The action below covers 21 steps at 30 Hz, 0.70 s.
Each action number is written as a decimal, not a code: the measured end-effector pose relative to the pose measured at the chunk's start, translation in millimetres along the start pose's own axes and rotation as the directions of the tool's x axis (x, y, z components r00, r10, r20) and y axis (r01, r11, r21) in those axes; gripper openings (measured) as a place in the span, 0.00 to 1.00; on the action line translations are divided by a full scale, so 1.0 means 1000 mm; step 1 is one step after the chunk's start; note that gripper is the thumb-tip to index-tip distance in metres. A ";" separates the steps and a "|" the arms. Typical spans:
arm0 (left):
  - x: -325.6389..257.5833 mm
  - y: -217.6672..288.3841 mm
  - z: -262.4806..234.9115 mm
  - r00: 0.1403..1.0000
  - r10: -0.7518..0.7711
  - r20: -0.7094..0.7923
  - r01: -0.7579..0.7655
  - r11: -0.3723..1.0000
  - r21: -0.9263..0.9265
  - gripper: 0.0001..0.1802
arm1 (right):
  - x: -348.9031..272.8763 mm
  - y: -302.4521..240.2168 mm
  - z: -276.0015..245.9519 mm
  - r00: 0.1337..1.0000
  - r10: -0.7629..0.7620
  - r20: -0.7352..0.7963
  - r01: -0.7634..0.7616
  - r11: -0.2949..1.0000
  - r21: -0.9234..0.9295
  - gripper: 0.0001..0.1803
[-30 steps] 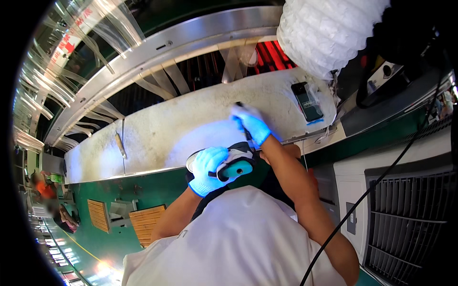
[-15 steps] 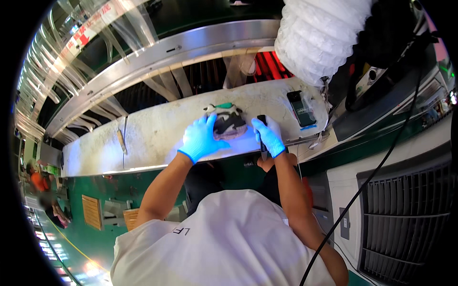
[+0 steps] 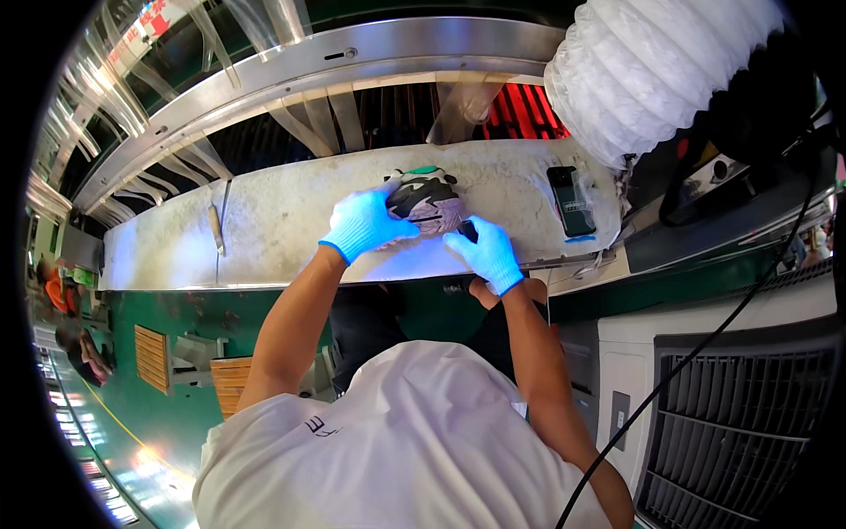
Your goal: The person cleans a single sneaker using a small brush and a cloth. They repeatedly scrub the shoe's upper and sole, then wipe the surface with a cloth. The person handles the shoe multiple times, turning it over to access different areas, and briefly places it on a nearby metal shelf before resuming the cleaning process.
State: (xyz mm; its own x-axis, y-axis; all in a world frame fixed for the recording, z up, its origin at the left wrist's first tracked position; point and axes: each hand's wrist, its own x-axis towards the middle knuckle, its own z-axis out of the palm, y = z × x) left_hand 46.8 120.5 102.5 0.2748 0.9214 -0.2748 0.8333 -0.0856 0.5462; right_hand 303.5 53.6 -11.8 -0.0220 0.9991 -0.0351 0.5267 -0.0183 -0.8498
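Note:
A sports shoe point(image 3: 427, 189), black and pale with a green patch and a greyish-purple sole, rests on the long worn pale bench point(image 3: 291, 203) in front of me. My left hand point(image 3: 366, 222), in a knitted glove lit blue, is closed on the shoe's left side. In my gloved right hand point(image 3: 489, 253) is a black-handled tool point(image 3: 468, 231) with a thin dark blade-like part. That thin part lies against the sole. Its exact kind is hard to make out, perhaps a knife.
A phone point(image 3: 571, 201) in a dark case lies to the right, and a wooden-handled tool point(image 3: 215, 227) to the left. Behind the bench runs a metal-framed machine point(image 3: 291, 69) with hanging clear strips and a red glow. A white flexible duct point(image 3: 652, 75) hangs upper right; a black cable point(image 3: 705, 322) crosses the right side.
My left hand has gone from open beside the shoe to gripping it. My right hand has moved left and turned the tool, bringing its thin part onto the sole.

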 end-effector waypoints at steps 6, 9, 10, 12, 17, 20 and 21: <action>0.002 -0.004 -0.001 1.000 0.002 0.014 -0.001 1.000 -0.018 0.55 | 0.006 0.002 -0.007 0.996 0.038 0.084 -0.027 0.992 -0.126 0.30; 0.000 -0.007 -0.003 1.000 -0.008 -0.004 0.007 0.999 -0.037 0.55 | -0.001 0.001 -0.027 0.974 0.143 0.173 -0.111 0.977 -0.182 0.30; -0.003 -0.006 -0.004 0.999 -0.032 -0.014 0.032 0.998 -0.047 0.55 | 0.000 0.006 -0.028 0.977 0.160 0.137 -0.151 0.986 -0.073 0.30; -0.004 -0.013 -0.002 0.994 0.068 -0.080 -0.065 0.997 0.044 0.51 | 0.012 0.037 -0.025 0.990 0.058 -0.127 -0.095 0.945 -0.313 0.31; -0.005 -0.035 0.021 0.946 0.216 -0.243 -0.183 0.971 0.152 0.27 | 0.036 0.028 -0.050 0.966 0.024 -0.257 -0.167 0.816 -0.553 0.35; -0.025 -0.028 0.033 0.853 0.392 -0.345 -0.394 0.917 0.068 0.22 | 0.041 0.060 -0.037 0.949 -0.069 -0.308 0.108 0.988 0.109 0.34; -0.029 -0.030 0.043 0.795 0.454 -0.401 -0.469 0.881 0.067 0.23 | 0.046 0.083 -0.023 0.965 0.079 -0.251 0.083 0.815 0.573 0.33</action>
State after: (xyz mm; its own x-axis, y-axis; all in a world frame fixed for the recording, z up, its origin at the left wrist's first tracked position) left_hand 34.8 80.0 59.8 0.4050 0.8460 0.3468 0.6371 -0.5332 0.5566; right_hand 365.7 99.1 -72.2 0.2339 0.9717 0.0314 -0.0596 0.0465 -0.9971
